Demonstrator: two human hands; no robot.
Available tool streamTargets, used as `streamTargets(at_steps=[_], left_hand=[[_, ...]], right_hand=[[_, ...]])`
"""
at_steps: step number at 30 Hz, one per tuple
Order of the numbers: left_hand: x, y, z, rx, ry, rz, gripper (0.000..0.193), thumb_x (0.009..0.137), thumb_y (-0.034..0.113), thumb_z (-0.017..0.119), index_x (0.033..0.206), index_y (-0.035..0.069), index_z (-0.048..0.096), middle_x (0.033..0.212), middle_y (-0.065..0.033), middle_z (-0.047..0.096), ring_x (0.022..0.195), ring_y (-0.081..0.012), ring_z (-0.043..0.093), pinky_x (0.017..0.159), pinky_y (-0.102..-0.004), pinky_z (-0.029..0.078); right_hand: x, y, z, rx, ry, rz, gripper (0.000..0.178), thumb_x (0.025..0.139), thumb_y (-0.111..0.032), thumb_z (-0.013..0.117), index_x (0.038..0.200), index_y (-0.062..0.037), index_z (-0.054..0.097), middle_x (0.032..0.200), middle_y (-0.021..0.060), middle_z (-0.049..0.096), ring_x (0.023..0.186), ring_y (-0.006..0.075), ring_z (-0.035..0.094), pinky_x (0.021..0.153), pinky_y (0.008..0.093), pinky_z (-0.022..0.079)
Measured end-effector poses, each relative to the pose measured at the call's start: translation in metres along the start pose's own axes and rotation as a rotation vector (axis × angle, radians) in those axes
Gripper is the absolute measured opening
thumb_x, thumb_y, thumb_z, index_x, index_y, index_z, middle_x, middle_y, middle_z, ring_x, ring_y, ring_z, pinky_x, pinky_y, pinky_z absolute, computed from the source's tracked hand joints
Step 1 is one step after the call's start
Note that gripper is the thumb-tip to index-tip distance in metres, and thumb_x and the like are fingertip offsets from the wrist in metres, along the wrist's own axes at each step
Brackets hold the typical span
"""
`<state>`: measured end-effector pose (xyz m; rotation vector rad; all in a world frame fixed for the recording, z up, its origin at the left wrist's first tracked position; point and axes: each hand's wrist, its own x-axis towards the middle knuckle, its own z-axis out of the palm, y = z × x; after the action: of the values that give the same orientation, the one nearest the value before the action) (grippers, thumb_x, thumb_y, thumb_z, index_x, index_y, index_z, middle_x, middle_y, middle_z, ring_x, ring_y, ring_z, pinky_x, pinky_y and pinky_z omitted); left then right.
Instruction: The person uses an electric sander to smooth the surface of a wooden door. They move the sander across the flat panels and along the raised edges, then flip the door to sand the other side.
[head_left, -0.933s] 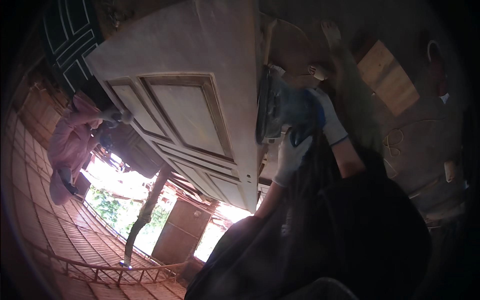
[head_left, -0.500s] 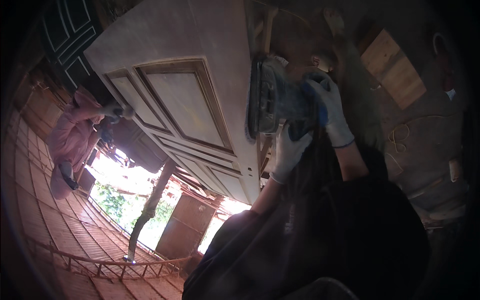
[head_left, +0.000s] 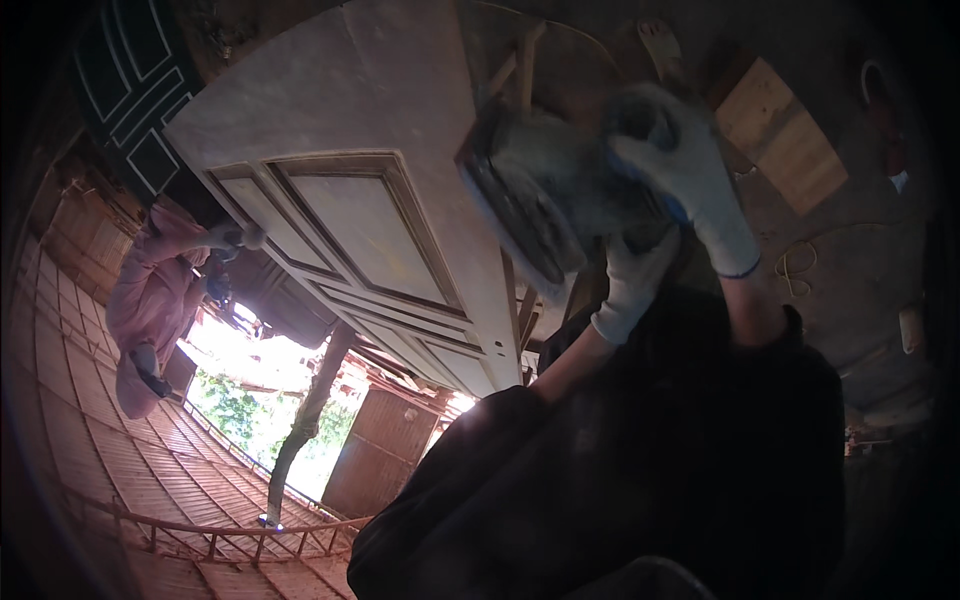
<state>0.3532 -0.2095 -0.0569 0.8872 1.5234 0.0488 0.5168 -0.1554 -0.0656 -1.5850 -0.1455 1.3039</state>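
Observation:
A dusty power sander [head_left: 550,180] with a flat, dark pad is in both my gloved hands, tilted beside the right edge of a panelled wooden door [head_left: 420,110]. The upper part of its pad overlaps the door edge in view; whether it touches cannot be made out. My right hand [head_left: 685,165], in a white glove with blue patches, is closed round the sander's rear end. Nearer to me, my left hand [head_left: 637,275], also gloved, grips the sander's lower part, its fingers partly hidden. The sander looks blurred.
At the left, a co-worker in pinkish clothes [head_left: 165,270] has a gloved hand at the door's far edge. A dark green panelled door [head_left: 135,90] stands behind. A wooden board [head_left: 780,135] and a looped yellow cord [head_left: 797,270] lie on the right.
The sander has tilted, its lower end swinging right and away from the door edge. Both my hands have moved right with it. The co-worker's place in view has shifted slightly.

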Motion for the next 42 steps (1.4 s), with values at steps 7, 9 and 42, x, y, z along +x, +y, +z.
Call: streamTargets(at_steps=[7, 9, 42], left_hand=[[0.015, 0.031, -0.017, -0.006, -0.096, 0.117, 0.027, 0.083, 0.003, 0.073, 0.108, -0.003, 0.063, 0.101, -0.005, 0.068, 0.089, -0.0119, 0.064, 0.08, -0.0264, 0.052], [0.012, 0.016, -0.024, 0.013, -0.059, 0.137, 0.024, 0.084, 0.003, 0.072, 0.106, -0.003, 0.064, 0.1, -0.005, 0.068, 0.09, -0.0119, 0.064, 0.081, -0.0265, 0.051], [0.02, 0.055, 0.002, 0.118, 0.01, 0.062, 0.018, 0.087, 0.004, 0.07, 0.103, -0.001, 0.066, 0.095, -0.0054, 0.069, 0.083, -0.0116, 0.065, 0.073, -0.0257, 0.052]], right_hand=[[0.001, 0.007, 0.009, 0.039, 0.092, 0.022, 0.038, 0.075, -0.025, 0.08, 0.104, -0.0029, 0.067, 0.082, 0.001, 0.066, 0.068, 0.0078, 0.058, 0.064, 0.0254, 0.048], [-0.001, 0.03, 0.016, -0.005, 0.11, -0.019, 0.036, 0.076, -0.024, 0.079, 0.104, -0.0045, 0.068, 0.082, 0.0014, 0.067, 0.068, 0.0081, 0.058, 0.065, 0.0259, 0.049], [0.034, -0.02, -0.014, 0.051, 0.028, 0.141, 0.035, 0.074, -0.027, 0.077, 0.097, -0.0035, 0.066, 0.08, 0.0045, 0.066, 0.074, 0.011, 0.061, 0.069, 0.0284, 0.049]])
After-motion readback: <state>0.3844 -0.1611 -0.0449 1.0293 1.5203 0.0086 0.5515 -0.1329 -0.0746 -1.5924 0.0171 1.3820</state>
